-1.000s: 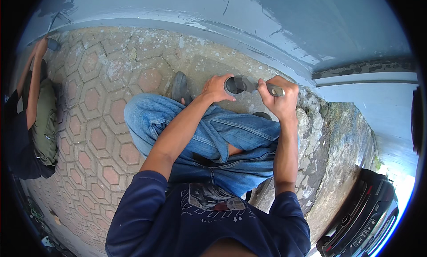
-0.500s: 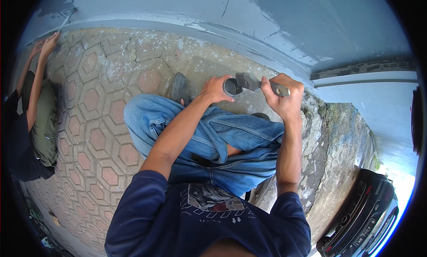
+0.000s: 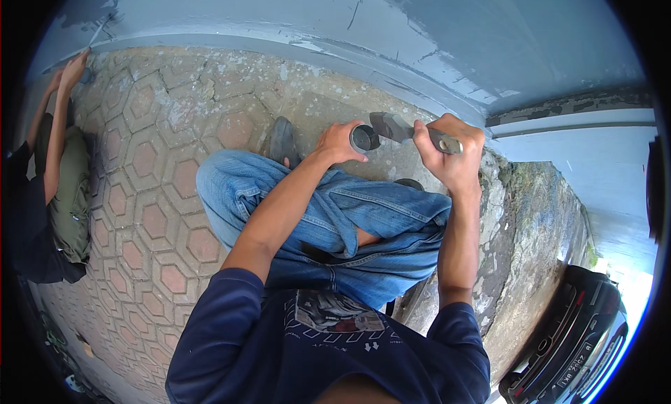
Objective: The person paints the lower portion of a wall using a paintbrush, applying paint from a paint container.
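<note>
My left hand [image 3: 338, 142] is wrapped round a small round cup [image 3: 364, 138] with dark grey paint inside, its mouth turned up toward me. In my right hand [image 3: 451, 149] is a flat paintbrush [image 3: 395, 128], gripped by its handle. Dark grey paint coats the bristles, which sit just beyond the cup's rim on its right side. Both hands are in front of my bent knees, near the foot of the wall. Ahead, the wall [image 3: 307, 12] is light blue-grey with darker grey painted patches at the upper right.
At the far left a co-worker's hand [image 3: 73, 70] holds a long-handled tool against the wall. Hexagonal paving [image 3: 155, 221] spreads to my left. On my right a rough concrete ledge [image 3: 535, 215] runs back toward a parked dark car [image 3: 570, 341].
The brush has moved slightly up and right, away from the cup's mouth, with my right hand. My left hand and the cup stay nearly still. The co-worker's tool has shifted slightly.
</note>
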A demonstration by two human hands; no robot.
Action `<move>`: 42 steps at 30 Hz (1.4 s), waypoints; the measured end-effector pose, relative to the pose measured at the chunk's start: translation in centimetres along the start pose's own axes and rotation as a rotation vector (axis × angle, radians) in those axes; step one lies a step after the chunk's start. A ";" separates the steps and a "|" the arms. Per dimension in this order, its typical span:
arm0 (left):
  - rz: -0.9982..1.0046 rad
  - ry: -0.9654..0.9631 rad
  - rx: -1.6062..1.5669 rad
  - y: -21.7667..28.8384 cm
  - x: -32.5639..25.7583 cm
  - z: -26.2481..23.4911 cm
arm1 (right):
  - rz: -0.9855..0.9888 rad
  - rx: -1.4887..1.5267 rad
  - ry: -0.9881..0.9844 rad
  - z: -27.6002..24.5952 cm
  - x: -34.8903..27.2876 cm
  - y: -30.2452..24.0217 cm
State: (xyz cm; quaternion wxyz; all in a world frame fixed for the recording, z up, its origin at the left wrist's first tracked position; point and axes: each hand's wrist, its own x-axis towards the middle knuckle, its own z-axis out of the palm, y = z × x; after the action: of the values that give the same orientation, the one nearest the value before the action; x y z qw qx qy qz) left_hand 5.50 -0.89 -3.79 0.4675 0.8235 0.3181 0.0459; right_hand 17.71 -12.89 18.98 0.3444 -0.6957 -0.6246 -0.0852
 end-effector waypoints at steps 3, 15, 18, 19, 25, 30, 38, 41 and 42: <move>-0.011 0.011 0.001 0.0 -0.1 -0.1 | -0.018 0.002 0.002 -0.4 0.3 -0.3; 0.004 0.038 0.015 -0.5 0.1 0.4 | -0.070 -0.008 -0.010 -1.8 1.2 -1.5; -0.008 0.019 0.024 -0.4 0.0 0.3 | -0.082 -0.007 0.008 -2.0 1.6 -1.8; -0.009 0.020 0.027 -0.4 0.0 0.2 | -0.096 0.000 0.017 -2.1 1.7 -2.0; -0.024 0.003 0.022 0.1 -0.2 0.0 | -0.115 -0.027 0.003 -2.8 2.2 -2.2; -0.019 0.007 0.000 -0.3 -0.1 0.0 | -0.138 0.001 0.007 -3.0 2.5 -2.6; -0.021 0.001 0.013 -0.1 -0.1 -0.1 | -0.157 -0.024 -0.003 -3.8 3.0 -3.2; -0.009 0.008 0.005 -0.4 0.0 0.1 | -0.195 -0.038 -0.016 -4.3 3.3 -3.4; -0.009 0.007 0.005 -0.5 0.0 0.2 | -0.198 -0.037 -0.017 -4.4 3.4 -3.5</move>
State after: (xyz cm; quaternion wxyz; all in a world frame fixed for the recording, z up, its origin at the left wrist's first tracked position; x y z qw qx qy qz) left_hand 5.33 -0.83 -4.33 0.4644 0.8231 0.3235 0.0461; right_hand 16.51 -12.80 25.45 0.3160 -0.6374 -0.6916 -0.1248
